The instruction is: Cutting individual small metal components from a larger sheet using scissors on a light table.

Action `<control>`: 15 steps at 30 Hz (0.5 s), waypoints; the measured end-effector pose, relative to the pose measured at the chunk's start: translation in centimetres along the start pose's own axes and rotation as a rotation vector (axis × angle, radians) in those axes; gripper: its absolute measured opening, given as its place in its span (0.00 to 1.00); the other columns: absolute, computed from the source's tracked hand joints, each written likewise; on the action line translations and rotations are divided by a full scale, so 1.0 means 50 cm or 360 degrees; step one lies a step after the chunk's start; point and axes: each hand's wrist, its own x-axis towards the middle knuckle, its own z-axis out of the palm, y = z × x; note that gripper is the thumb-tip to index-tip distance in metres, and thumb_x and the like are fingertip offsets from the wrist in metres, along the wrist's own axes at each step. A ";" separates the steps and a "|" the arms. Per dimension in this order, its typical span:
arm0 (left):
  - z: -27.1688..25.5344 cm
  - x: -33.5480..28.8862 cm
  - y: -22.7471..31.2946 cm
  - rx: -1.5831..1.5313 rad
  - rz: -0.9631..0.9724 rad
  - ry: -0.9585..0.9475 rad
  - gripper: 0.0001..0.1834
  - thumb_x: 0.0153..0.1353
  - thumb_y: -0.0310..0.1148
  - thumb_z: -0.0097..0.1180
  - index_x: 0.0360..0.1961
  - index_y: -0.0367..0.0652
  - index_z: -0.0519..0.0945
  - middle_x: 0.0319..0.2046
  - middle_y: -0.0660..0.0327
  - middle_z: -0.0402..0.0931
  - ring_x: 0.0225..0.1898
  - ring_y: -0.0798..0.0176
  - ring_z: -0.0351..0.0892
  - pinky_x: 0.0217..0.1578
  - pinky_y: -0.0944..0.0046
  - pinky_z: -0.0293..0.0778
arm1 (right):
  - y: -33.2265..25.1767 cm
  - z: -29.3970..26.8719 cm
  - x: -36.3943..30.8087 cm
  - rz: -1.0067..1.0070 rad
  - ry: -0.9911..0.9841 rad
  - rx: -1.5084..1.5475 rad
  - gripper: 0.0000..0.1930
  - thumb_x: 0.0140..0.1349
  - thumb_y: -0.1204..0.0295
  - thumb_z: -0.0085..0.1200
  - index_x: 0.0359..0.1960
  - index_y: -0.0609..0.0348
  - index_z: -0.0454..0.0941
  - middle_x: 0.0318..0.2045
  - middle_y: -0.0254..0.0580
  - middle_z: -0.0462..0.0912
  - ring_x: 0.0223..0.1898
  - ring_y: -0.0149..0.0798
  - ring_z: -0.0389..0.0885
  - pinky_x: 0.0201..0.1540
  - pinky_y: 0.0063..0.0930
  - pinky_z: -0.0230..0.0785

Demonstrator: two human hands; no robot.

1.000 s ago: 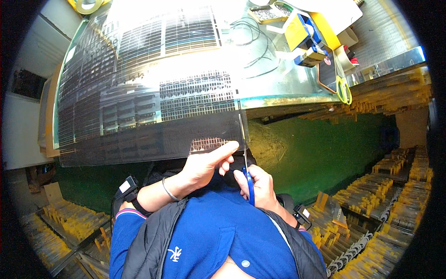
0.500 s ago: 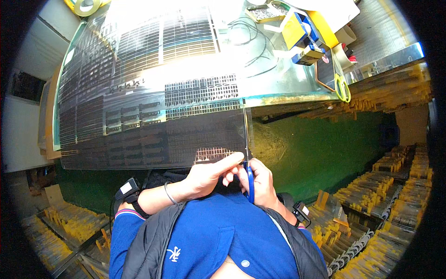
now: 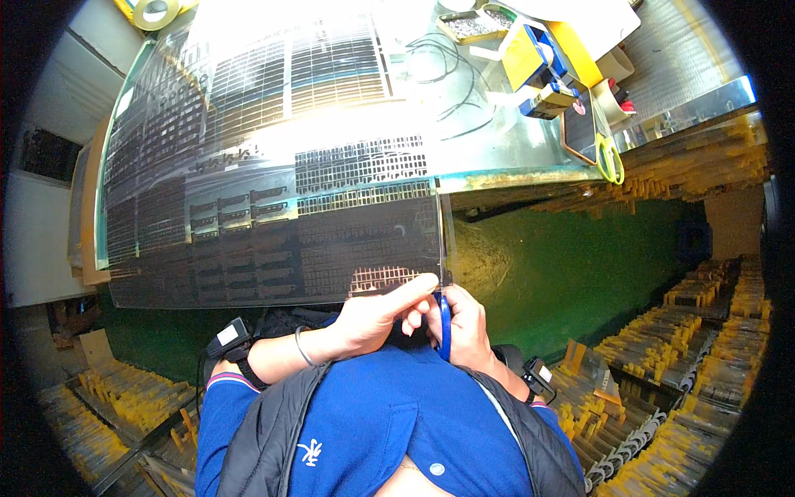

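A large thin dark sheet (image 3: 273, 248), etched with rows of small grid patterns, lies on a glass table (image 3: 497, 157) and hangs over its near edge toward me. My left hand (image 3: 373, 315) pinches the sheet's near right corner, index finger stretched along the edge. Just beside it, my right hand (image 3: 470, 327) grips blue-handled scissors (image 3: 445, 325). Their blade points up along the sheet's right edge, where a narrow strip (image 3: 447, 240) stands slightly apart from the sheet.
At the table's far right are a yellow and blue box (image 3: 534, 58), loose black wires (image 3: 447, 58) and yellow-handled scissors (image 3: 609, 157). A tape roll (image 3: 153, 10) sits at the far left. Below lie green floor (image 3: 580, 265) and racks of yellow parts (image 3: 687, 364).
The sheet's near edge has come further off the table toward me. Both hands have dropped slightly with it, staying together at the right corner.
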 end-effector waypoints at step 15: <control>0.004 -0.002 0.041 -0.0061 0.0045 0.0153 0.10 0.58 0.37 0.53 0.34 0.42 0.76 0.20 0.65 0.72 0.19 0.73 0.68 0.17 0.75 0.63 | -0.006 -0.007 -0.013 0.0546 -0.0032 0.0348 0.14 0.58 0.66 0.51 0.20 0.62 0.69 0.17 0.37 0.73 0.17 0.25 0.73 0.18 0.20 0.64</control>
